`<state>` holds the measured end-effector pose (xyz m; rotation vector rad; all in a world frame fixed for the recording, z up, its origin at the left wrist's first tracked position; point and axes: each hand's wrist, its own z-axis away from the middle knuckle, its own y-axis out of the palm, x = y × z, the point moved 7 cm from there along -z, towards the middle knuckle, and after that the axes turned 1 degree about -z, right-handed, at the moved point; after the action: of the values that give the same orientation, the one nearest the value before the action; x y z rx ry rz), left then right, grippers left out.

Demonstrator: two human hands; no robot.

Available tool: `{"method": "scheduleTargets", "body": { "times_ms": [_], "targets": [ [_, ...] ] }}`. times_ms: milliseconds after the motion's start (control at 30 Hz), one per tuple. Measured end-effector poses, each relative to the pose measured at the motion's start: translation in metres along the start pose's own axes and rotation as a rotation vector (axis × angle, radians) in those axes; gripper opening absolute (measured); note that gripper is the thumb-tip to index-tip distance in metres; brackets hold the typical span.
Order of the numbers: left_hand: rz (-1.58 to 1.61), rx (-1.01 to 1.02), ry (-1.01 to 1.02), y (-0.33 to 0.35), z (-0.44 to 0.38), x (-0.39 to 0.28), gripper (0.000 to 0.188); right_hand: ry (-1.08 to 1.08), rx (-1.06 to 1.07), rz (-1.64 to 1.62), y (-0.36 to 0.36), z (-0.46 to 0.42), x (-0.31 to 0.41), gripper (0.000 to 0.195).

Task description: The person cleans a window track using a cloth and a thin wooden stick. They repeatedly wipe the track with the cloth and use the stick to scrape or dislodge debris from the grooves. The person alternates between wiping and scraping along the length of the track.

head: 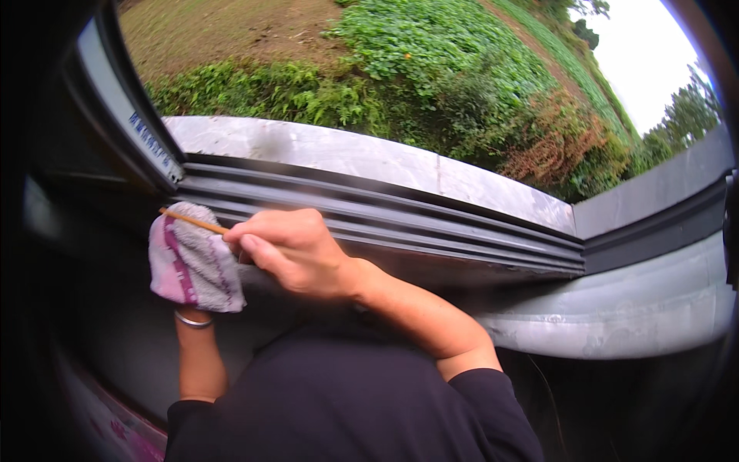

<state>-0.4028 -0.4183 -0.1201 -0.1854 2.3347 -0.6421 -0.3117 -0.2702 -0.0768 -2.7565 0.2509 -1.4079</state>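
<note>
A pink and white terry cloth [193,260] with a purple stripe is draped over my left hand, hiding the hand and its fingers; only the wrist with a silver bangle [193,320] shows below it. My right hand [294,251] pinches a thin wooden stick [199,222], whose tip lies over the upper part of the cloth. Both hands are near the left end of a dark metal sliding-window track [375,213] with several parallel rails.
A window sash [135,104] bearing writing stands at the left end of the track. Beyond the track runs a pale outer ledge [369,156], with plants and a field outside. At the right are the dark side frame [652,237] and a pale, curved surface [612,317].
</note>
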Motion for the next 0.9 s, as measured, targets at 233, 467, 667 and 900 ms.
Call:
{"method": "scheduleTargets", "body": {
  "times_ms": [233, 467, 667, 900],
  "targets": [
    [0.480, 0.039, 0.082, -0.024, 0.000, -0.049, 0.057, 0.408, -0.156, -0.494, -0.106, 0.106, 0.019, 0.017],
    [0.458, 0.236, 0.019, 0.001, -0.038, -0.083, 0.048, 0.338, -0.321, -0.427, -0.198, 0.209, 0.068, 0.016],
    [0.546, 0.415, 0.178, 0.077, -0.097, -0.180, 0.039, 0.202, -0.513, -0.253, -0.268, 0.293, 0.138, 0.023],
    [0.719, 0.598, 0.382, 0.155, -0.132, -0.311, 0.030, -0.109, -0.756, -0.043, -0.304, 0.364, 0.232, 0.025]
  ]
}}
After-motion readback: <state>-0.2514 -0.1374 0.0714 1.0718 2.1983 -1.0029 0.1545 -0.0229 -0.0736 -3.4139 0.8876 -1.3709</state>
